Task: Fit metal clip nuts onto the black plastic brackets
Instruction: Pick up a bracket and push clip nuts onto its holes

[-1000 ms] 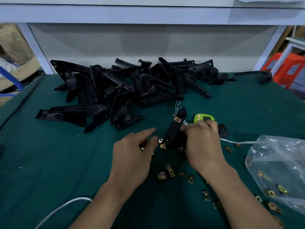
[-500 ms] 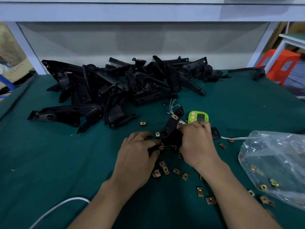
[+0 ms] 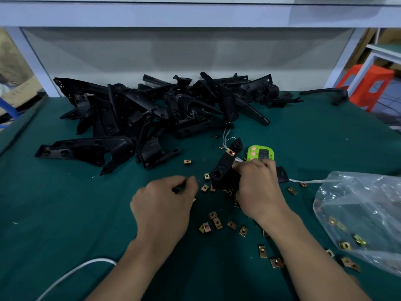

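My right hand grips a black plastic bracket and holds it tilted upright on the green mat. One metal clip nut sits on the bracket's upper end. My left hand is just left of the bracket with its fingers curled into a pinch. It seems to hold a small clip nut that barely shows. Several loose clip nuts lie on the mat between and below my hands. A big pile of black brackets fills the back of the table.
A green timer lies behind my right hand. A clear plastic bag with more clip nuts lies at the right. A white cable runs along the front left. One lone bracket lies at the back right, near an orange stool.
My left hand reached in to the nuts beside the bracket, then drew back to the left with its fingers pinched together. My right hand kept its hold on the bracket.
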Available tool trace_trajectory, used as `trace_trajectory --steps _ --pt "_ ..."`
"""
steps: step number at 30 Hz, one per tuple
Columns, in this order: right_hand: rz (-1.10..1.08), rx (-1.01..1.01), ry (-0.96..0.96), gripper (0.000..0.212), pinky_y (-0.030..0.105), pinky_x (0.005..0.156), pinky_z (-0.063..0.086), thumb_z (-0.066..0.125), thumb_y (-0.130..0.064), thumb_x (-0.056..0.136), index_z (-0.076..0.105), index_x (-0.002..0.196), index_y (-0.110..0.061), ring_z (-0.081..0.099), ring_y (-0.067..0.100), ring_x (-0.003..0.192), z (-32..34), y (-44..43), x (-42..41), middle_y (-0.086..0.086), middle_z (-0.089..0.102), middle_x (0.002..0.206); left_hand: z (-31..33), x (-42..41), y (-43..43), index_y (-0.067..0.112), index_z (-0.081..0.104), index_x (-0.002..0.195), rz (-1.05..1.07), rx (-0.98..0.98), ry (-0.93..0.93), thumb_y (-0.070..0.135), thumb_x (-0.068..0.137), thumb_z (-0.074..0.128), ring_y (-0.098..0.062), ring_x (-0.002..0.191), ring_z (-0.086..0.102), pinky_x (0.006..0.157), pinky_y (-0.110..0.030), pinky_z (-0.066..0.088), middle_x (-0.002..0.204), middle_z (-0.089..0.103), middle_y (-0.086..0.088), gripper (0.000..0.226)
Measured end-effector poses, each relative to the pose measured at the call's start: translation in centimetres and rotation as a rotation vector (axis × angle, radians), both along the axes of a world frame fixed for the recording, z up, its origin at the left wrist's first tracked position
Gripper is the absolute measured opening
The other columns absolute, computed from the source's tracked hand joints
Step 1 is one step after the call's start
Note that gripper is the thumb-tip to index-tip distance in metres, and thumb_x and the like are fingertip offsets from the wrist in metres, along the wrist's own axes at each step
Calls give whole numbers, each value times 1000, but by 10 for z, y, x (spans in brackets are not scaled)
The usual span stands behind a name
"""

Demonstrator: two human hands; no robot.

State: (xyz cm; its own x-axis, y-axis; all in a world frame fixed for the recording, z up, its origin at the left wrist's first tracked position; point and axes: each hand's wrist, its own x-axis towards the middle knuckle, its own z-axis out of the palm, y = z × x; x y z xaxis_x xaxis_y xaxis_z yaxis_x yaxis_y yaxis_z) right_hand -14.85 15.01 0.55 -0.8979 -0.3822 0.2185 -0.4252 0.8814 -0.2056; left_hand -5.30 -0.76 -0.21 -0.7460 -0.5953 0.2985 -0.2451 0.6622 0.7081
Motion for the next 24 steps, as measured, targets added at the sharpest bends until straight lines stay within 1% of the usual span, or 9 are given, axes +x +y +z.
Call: trace_trajectory --steps 2,4,8,10,13,17,20,22,24 --pt "4 1 -8 63 30 99 25 58 10 69 70 120 -26 55 21 91 0 0 0 1 66 88 3 2 2 46 68 83 -40 96 56 46 87 64 -2 53 61 57 -27 50 60 63 30 7" --pt "8 -1 -13 62 30 97 26 58 10 69 70 117 -27 52 20 87 0 1 -1 -2 59 81 4 3 4 55 67 87 -116 156 64 33 88 71 4 58 64 57 -22 53 68 64 38 23" --pt "15 -8 -13 61 28 94 25 56 11 69 70 115 -26 40 16 80 -2 1 -3 -6 46 77 -4 -1 -1 44 75 80 -188 274 28 22 87 78 13 73 67 62 -3 48 75 69 36 24" --pt "16 -20 -15 60 26 92 23 58 11 68 71 114 -26 44 18 82 -3 1 -3 -5 49 78 -6 -4 -5 44 75 80 -183 359 38 18 85 79 13 75 68 61 -1 47 76 71 32 27" --pt "25 -35 -22 63 24 94 21 60 10 68 70 117 -28 52 21 92 -5 0 -2 -1 64 88 -6 -6 -11 43 75 79 -161 456 78 16 82 83 6 69 71 56 -4 48 74 74 25 28" --pt "28 -43 -32 66 25 96 23 59 9 71 67 123 -31 50 23 99 -8 -1 -3 0 66 99 -4 -5 -14 44 77 72 -171 441 87 17 79 85 8 70 70 59 -3 48 72 74 25 29" --pt "54 -24 -11 64 26 94 23 60 9 70 68 120 -31 48 19 93 -6 -3 0 -1 66 95 0 -2 -11 50 75 76 -188 409 74 21 77 87 8 65 69 54 -4 47 68 72 24 32" --pt "82 -10 -3 63 28 94 25 58 8 68 69 115 -32 47 18 89 -4 -5 3 -4 66 90 2 -3 -9 48 75 73 -192 379 69 22 74 89 6 59 68 50 -5 45 64 71 23 29" --pt "112 36 11 62 29 92 22 57 4 69 69 116 -34 50 17 93 -2 -8 7 -7 68 94 2 -3 -8 46 75 72 -191 356 74 23 72 90 4 55 67 46 -6 43 62 71 21 27"
